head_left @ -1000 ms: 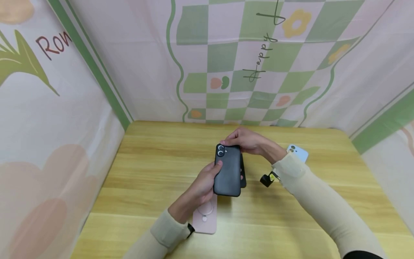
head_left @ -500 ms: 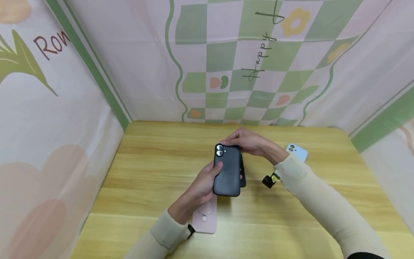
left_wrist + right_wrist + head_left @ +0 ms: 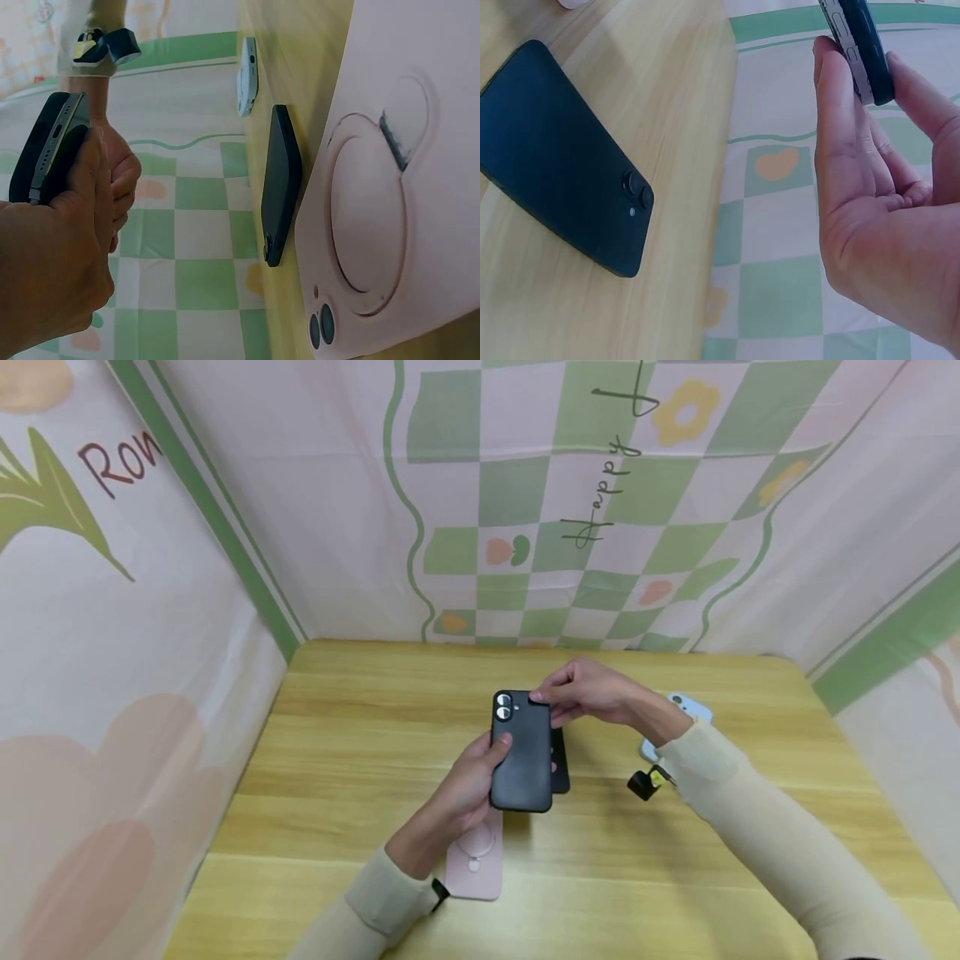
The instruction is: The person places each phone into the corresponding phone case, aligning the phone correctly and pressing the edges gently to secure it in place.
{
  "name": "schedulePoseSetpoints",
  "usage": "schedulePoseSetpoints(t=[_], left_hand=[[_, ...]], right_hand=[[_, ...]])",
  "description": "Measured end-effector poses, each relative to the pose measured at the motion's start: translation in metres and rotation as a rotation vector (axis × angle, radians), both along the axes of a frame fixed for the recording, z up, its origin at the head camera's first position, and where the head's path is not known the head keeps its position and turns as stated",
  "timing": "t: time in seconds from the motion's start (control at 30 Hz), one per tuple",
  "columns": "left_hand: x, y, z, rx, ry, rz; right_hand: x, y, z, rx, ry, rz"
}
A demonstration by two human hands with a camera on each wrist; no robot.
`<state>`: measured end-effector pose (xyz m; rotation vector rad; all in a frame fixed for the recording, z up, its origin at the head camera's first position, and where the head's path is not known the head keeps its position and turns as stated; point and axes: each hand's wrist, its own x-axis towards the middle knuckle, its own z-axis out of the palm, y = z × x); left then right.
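A phone with a black case (image 3: 522, 768) is held above the table, its camera end away from me. My left hand (image 3: 472, 772) grips its left side, the thumb lying on the case's back. At the far right corner, my right hand (image 3: 588, 689) pinches the phone and case between thumb and fingers. The right wrist view shows the phone's silver side with buttons along the black case (image 3: 874, 56). In the left wrist view the port end of the phone (image 3: 54, 142) faces the camera. Whether the case is fully seated I cannot tell.
Another black phone (image 3: 562, 165) lies on the wooden table (image 3: 360, 735), partly hidden below the held one. A pink phone (image 3: 475, 870) with a ring mark lies under my left wrist. Beside my right forearm is a light-blue phone (image 3: 693, 707). A patterned curtain (image 3: 517, 493) hangs behind.
My right hand has slid from the case's far edge to its right corner, and its forearm moved right, uncovering more of the light-blue phone. The held phone shifted slightly left.
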<state>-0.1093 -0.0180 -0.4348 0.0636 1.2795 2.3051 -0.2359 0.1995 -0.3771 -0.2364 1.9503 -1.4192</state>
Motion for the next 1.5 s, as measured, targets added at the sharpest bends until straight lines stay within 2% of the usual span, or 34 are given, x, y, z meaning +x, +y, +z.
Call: schedulePoseSetpoints(t=[0.3,0.6,1.03,1.5], left_hand=[[0.001,0.002,-0.001,-0.011,-0.015,0.009],[0.001,0.0,-0.001,-0.028,-0.006,-0.015],[0.001,0.003,0.001,-0.04,0.002,0.009],[0.001,-0.001,0.001,-0.067,-0.007,-0.023]], right_hand=[[0.003,0.004,-0.001,-0.018,-0.023,-0.005],[0.005,0.004,-0.002,-0.039,-0.024,-0.019],[0.007,0.004,-0.007,-0.07,-0.003,-0.045],[0.011,0.005,-0.006,-0.08,-0.004,-0.049]])
